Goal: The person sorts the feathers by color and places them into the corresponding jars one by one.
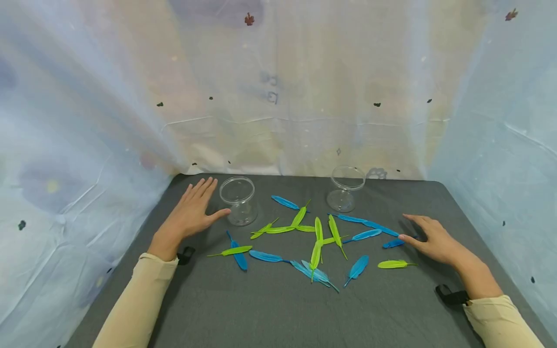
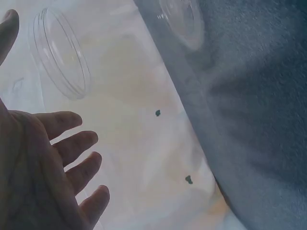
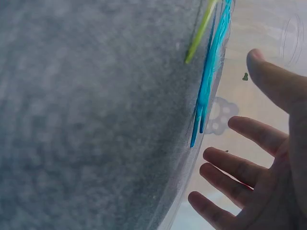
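Note:
My left hand (image 1: 188, 216) is held with fingers spread and thumb out, just left of a clear cup (image 1: 242, 211); its thumb tip overlaps the cup in the head view. That same cup's round rim (image 2: 82, 74) shows beyond the fingers in the left wrist view. On the other side, my right hand (image 1: 437, 241) has its fingers apart and holds nothing. Its thumb and index finger lie close to a blue feather (image 1: 393, 243) at the right end of the scattered feathers. Blue feathers (image 3: 211, 72) also appear beside this hand in the right wrist view.
A second clear cup (image 1: 341, 200), with a wide rim, stands at the back of the grey table (image 1: 278, 314). Green feathers (image 1: 318, 232) and blue feathers (image 1: 358, 268) lie loosely across the middle, some overlapping. A patterned curtain (image 1: 304, 96) surrounds the table's back and sides.

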Available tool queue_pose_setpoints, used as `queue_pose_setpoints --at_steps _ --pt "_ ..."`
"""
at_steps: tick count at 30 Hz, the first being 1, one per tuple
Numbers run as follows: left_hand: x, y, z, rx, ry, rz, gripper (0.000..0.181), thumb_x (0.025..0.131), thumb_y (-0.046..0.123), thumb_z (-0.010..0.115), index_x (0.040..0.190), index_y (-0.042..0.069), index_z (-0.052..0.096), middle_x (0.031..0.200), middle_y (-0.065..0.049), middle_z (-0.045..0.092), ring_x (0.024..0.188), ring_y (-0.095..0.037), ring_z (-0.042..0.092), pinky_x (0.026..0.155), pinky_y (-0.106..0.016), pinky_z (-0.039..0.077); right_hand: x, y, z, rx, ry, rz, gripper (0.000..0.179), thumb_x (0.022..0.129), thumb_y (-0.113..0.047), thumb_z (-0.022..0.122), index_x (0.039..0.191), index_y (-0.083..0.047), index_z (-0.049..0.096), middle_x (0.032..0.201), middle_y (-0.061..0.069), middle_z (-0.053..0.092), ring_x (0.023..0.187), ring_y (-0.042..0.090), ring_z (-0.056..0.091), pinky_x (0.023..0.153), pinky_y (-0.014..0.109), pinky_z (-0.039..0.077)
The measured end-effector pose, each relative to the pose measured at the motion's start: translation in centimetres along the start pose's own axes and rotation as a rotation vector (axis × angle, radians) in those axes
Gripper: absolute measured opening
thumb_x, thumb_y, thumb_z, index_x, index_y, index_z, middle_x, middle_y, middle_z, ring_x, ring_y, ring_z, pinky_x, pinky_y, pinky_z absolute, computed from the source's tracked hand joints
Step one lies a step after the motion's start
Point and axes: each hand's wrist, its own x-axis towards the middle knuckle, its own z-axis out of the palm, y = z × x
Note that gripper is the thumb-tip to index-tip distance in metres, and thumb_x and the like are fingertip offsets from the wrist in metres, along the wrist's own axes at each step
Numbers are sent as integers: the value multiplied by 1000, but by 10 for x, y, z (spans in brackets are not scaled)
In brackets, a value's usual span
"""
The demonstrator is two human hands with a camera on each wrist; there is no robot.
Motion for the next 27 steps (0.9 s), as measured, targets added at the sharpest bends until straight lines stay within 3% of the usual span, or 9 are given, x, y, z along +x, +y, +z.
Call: queue_pose_setpoints --at_steps 7,16,23,27 --pt "7 1 4 -6 -6 0 109 102 76 52 174 7 7 180 -18 6 166 -40 3 134 -59 -3 -2 1 0 12 -13 -35 64 102 -27 78 149 8 53 146 38 53 134 61 45 103 78 40" --pt "15 5 8 -5 -3 15 110 101 77 52 174 8 6 180 -18 8 166 -38 6 134 -59 -2 -10 6 -2 -23 34 -98 42 97 0 78 136 8 64 133 34 62 121 56 58 94 71 50" --pt "18 8 7 -12 -2 19 110 101 78 51 174 11 2 181 -13 5 167 -35 5 135 -56 -3 -12 11 -4 -20 41 -69 30 96 9 73 125 8 70 123 31 64 116 55 60 93 70 52" --pt "20 10 6 -16 -6 27 110 102 77 51 174 11 2 181 -13 5 167 -35 5 135 -55 -3 -12 12 -5 -10 41 -44 24 96 11 70 121 8 72 117 27 64 106 47 64 87 63 56"
